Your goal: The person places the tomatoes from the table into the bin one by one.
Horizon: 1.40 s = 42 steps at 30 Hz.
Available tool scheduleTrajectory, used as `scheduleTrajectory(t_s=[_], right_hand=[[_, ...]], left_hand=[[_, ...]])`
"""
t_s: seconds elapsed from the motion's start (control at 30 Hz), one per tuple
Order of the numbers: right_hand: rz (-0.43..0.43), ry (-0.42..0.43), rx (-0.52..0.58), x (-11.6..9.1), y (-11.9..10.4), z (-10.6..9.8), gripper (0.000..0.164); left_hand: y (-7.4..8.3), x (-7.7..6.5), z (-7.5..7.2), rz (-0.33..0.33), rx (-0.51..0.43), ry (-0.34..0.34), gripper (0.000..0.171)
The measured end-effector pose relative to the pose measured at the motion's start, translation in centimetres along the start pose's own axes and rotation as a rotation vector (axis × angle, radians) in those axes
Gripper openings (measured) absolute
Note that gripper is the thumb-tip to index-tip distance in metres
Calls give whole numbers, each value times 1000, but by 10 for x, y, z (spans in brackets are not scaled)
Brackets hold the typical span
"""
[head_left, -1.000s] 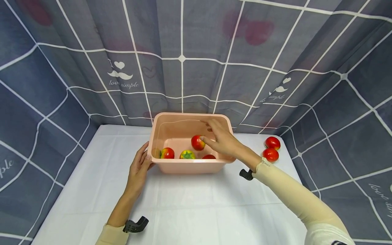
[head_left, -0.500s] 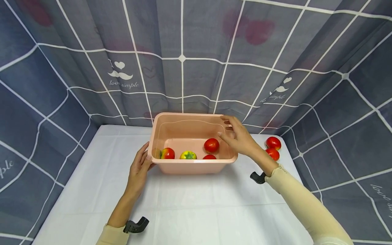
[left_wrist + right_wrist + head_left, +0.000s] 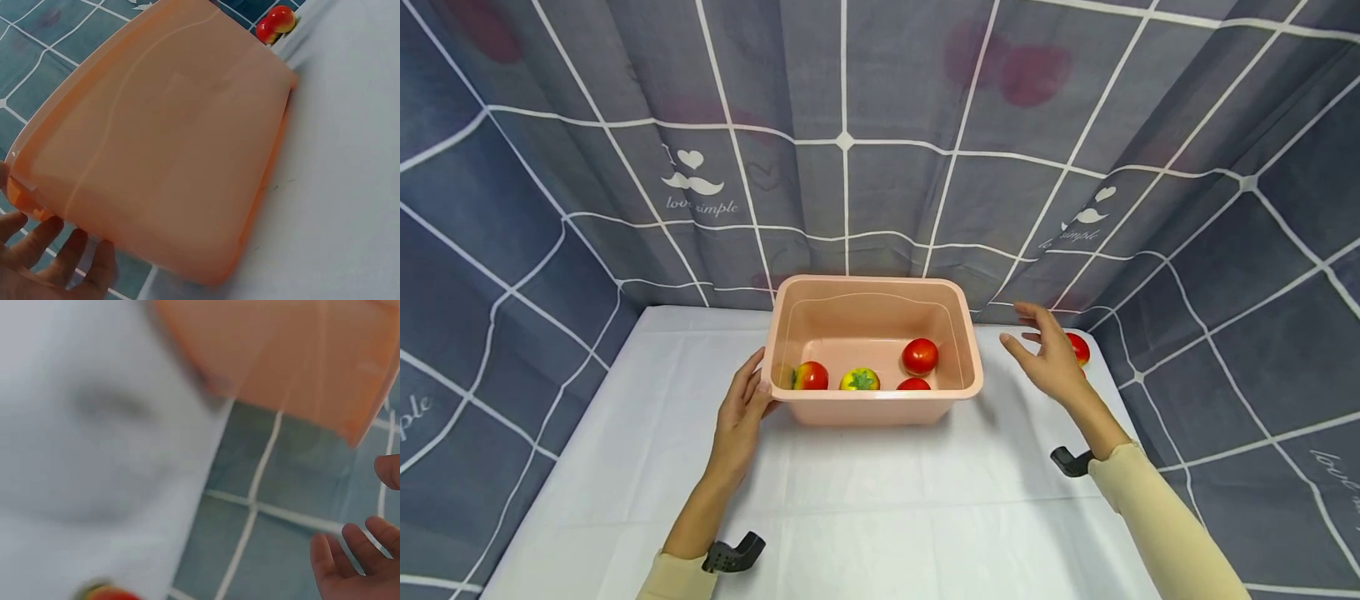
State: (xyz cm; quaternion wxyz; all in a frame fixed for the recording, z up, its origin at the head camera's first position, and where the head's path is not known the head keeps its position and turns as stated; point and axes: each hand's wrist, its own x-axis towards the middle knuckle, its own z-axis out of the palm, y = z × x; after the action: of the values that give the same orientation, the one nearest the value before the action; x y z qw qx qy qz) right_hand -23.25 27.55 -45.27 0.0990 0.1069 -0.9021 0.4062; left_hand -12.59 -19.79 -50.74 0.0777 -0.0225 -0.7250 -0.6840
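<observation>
A pink plastic bin (image 3: 865, 408) stands on the white table. Inside it lie several red tomatoes: one red-yellow tomato (image 3: 811, 376) at the left, one showing its green calyx (image 3: 860, 379), and a red tomato (image 3: 920, 357) at the right, with another partly hidden by the front rim. My left hand (image 3: 741, 417) holds the bin's left end, thumb at the rim and fingers against the wall beneath. My right hand (image 3: 1051, 360) is in the air right of the bin, fingers spread and holding nothing. Just beyond it a tomato (image 3: 1078, 348) shows partly on the table.
A grey gridded curtain (image 3: 880, 200) hangs behind the table and along both sides. White cloth (image 3: 865, 500) covers the table. In the left wrist view, two tomatoes (image 3: 281, 20) sit past the bin's far end.
My right hand has let go of a tomato inside the bin and moved out to the right, toward the tomatoes on the table. That tomato settled further right. My left hand stays put.
</observation>
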Motion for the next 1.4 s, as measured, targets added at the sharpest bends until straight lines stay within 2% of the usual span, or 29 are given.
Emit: scheduleTrajectory(t_s=[0.1, 0.27, 0.37, 0.6, 0.8, 1.4], right_hand=[[45, 56, -27, -10, 20, -5, 60], [163, 224, -45, -25, 51, -14, 53], [226, 283, -56, -34, 69, -17, 51], [305, 300, -129, -54, 104, -13, 59], [366, 292, -136, -63, 121, -2, 70], [437, 300, -85, -63, 130, 10, 78]], left_hand=[[0, 0, 0, 1, -3, 0, 53], [-1, 2, 0, 8, -4, -4, 54], [-1, 3, 0, 14, -2, -6, 54], [0, 4, -2, 22, -11, -20, 54], [0, 3, -2, 15, -27, -27, 54], [1, 1, 0, 21, -24, -21, 54]])
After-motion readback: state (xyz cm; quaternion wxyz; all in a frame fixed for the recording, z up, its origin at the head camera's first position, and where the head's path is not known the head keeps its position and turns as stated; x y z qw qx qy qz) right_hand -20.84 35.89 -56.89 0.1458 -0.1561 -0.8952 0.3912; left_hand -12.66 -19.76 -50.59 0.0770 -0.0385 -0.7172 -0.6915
